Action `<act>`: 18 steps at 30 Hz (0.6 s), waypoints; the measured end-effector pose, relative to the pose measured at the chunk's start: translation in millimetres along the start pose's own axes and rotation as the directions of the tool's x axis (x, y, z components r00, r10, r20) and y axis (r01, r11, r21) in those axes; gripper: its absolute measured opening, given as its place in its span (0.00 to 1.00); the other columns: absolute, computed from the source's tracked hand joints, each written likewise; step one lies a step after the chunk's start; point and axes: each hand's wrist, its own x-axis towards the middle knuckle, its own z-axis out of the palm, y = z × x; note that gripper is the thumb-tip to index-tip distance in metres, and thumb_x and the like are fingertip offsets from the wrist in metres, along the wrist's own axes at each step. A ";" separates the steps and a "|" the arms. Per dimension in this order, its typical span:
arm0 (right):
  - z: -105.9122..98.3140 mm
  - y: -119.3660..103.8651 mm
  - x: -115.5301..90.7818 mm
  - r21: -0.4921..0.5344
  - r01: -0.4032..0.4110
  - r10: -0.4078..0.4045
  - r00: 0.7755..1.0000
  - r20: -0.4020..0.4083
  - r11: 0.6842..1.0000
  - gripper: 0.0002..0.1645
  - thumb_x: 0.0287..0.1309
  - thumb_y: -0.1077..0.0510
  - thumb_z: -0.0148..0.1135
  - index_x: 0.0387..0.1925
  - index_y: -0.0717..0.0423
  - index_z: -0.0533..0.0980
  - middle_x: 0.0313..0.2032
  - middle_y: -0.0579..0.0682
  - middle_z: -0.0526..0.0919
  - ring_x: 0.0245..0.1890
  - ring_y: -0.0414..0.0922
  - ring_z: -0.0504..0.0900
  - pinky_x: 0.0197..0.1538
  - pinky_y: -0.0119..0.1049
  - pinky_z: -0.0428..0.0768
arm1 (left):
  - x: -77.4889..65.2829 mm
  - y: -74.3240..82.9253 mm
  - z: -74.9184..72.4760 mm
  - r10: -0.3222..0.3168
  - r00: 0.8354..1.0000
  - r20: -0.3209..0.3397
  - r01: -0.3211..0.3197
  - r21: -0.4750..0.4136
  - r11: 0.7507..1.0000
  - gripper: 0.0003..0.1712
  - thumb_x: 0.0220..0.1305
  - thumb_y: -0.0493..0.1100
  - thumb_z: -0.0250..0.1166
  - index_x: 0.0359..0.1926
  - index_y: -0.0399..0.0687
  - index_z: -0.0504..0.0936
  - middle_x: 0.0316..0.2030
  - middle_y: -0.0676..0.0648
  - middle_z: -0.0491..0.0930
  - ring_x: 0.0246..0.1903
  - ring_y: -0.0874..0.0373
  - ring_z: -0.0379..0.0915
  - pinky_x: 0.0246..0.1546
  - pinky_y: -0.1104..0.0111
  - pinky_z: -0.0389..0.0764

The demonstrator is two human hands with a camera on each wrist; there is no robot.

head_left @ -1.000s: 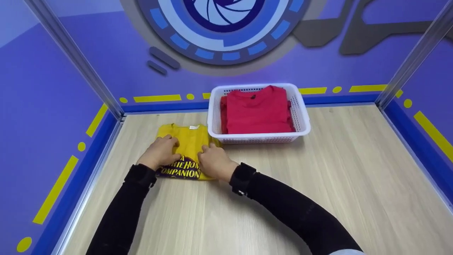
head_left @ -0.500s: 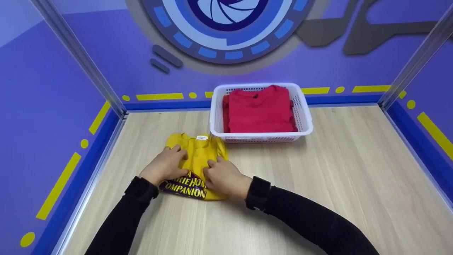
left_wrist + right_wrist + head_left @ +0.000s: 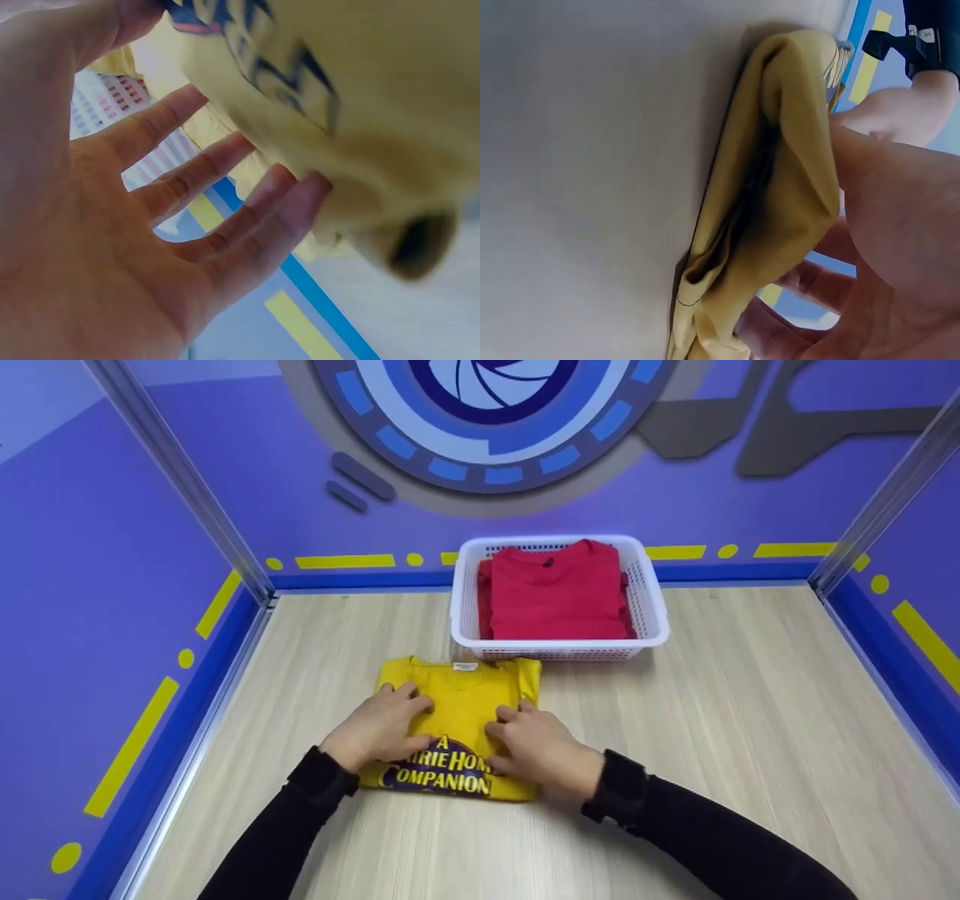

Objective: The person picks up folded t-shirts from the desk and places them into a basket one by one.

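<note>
A folded yellow T-shirt [image 3: 466,701] with a dark printed panel and yellow lettering lies on the table, its collar tag facing the basket. On its left part rests my left hand [image 3: 379,727], fingertips and thumb touching the cloth. My right hand [image 3: 544,750] presses on the right part with bent fingers. The left wrist view shows the left hand [image 3: 127,225] with long, spread fingers against the yellow fabric [image 3: 390,82]. In the right wrist view the right hand [image 3: 907,232] lies over the shirt's folded side [image 3: 802,142], which partly hides its fingertips.
A white plastic basket [image 3: 562,645] stands behind the shirt, near the back wall. It contains folded clothes, a red T-shirt [image 3: 555,596] on top. Purple panels [image 3: 135,547] with yellow marks enclose the wooden table [image 3: 720,697] at the back and sides.
The yellow shirt has slid right and toward me under both hands. It now lies wider and flatter, with more of the lettering showing. The basket has not moved on the table.
</note>
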 end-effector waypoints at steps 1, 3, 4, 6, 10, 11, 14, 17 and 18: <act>-1.2 4.5 -5.4 0.006 0.000 0.000 1.000 -0.001 1.000 0.22 0.70 0.35 0.73 0.45 0.49 0.85 0.40 0.49 0.81 0.37 0.50 0.74 0.37 0.42 0.77 | 1.2 3.8 0.7 0.009 1.000 0.004 -0.009 -0.004 1.000 0.30 0.71 0.60 0.72 0.67 0.53 0.84 0.70 0.39 0.77 0.62 0.34 0.76 0.68 0.41 0.81; -3.8 13.2 -15.9 0.017 -0.005 0.005 1.000 0.005 1.000 0.23 0.69 0.36 0.74 0.46 0.50 0.86 0.40 0.49 0.81 0.38 0.50 0.74 0.39 0.44 0.78 | 3.6 11.8 2.6 0.027 1.000 0.013 -0.027 -0.012 1.000 0.30 0.72 0.61 0.72 0.68 0.53 0.85 0.70 0.40 0.77 0.62 0.36 0.75 0.69 0.41 0.80; -4.9 17.2 -20.6 0.027 -0.012 0.012 1.000 0.012 1.000 0.24 0.69 0.36 0.74 0.47 0.50 0.86 0.41 0.50 0.82 0.39 0.51 0.74 0.40 0.44 0.79 | 4.7 15.9 3.4 0.038 0.999 0.015 -0.038 -0.016 0.999 0.30 0.71 0.60 0.71 0.68 0.54 0.85 0.69 0.40 0.77 0.62 0.37 0.75 0.69 0.42 0.80; -7.3 24.8 -29.8 0.048 -0.036 0.035 0.999 0.030 0.998 0.26 0.68 0.35 0.75 0.51 0.51 0.87 0.45 0.51 0.83 0.42 0.53 0.76 0.42 0.47 0.81 | 7.2 24.4 5.0 0.056 0.998 0.021 -0.055 -0.029 0.998 0.30 0.71 0.60 0.71 0.68 0.54 0.85 0.68 0.41 0.77 0.59 0.39 0.73 0.64 0.46 0.82; -10.1 40.2 -47.1 0.084 -0.083 0.079 0.996 0.049 0.993 0.30 0.66 0.37 0.77 0.58 0.52 0.88 0.51 0.54 0.85 0.47 0.57 0.79 0.46 0.51 0.85 | 13.8 39.6 8.6 0.099 0.994 0.037 -0.097 -0.031 0.995 0.31 0.73 0.61 0.70 0.70 0.54 0.84 0.67 0.43 0.77 0.57 0.43 0.71 0.61 0.51 0.81; -10.9 43.9 -51.4 0.090 -0.091 0.087 0.995 0.050 0.992 0.31 0.66 0.37 0.78 0.60 0.52 0.88 0.51 0.54 0.85 0.49 0.59 0.80 0.48 0.53 0.86 | 15.5 43.0 9.2 0.108 0.993 0.042 -0.106 -0.030 0.994 0.31 0.73 0.61 0.70 0.70 0.55 0.84 0.67 0.43 0.77 0.57 0.43 0.71 0.62 0.51 0.81; -13.9 55.2 -63.8 0.102 -0.104 0.100 0.994 0.046 0.989 0.31 0.64 0.39 0.79 0.60 0.53 0.88 0.51 0.54 0.85 0.48 0.58 0.79 0.46 0.51 0.85 | 20.8 52.5 10.6 0.144 0.988 0.052 -0.143 -0.030 0.989 0.32 0.74 0.61 0.70 0.72 0.55 0.83 0.68 0.43 0.77 0.60 0.43 0.72 0.65 0.51 0.80; -18.1 66.5 -74.5 0.099 -0.131 0.126 0.990 0.058 0.986 0.32 0.63 0.39 0.80 0.61 0.54 0.88 0.50 0.52 0.84 0.46 0.55 0.76 0.42 0.46 0.81 | 24.9 60.6 12.4 0.180 0.982 0.060 -0.178 -0.028 0.984 0.33 0.74 0.62 0.69 0.73 0.55 0.82 0.68 0.43 0.77 0.61 0.44 0.72 0.67 0.52 0.79; -19.5 70.5 -77.8 0.096 -0.143 0.137 0.989 0.061 0.985 0.33 0.63 0.39 0.81 0.61 0.54 0.88 0.51 0.52 0.83 0.45 0.53 0.74 0.40 0.44 0.79 | 26.2 63.0 13.1 0.192 0.980 0.060 -0.191 -0.026 0.981 0.33 0.75 0.62 0.68 0.73 0.54 0.82 0.68 0.43 0.77 0.61 0.44 0.72 0.67 0.52 0.79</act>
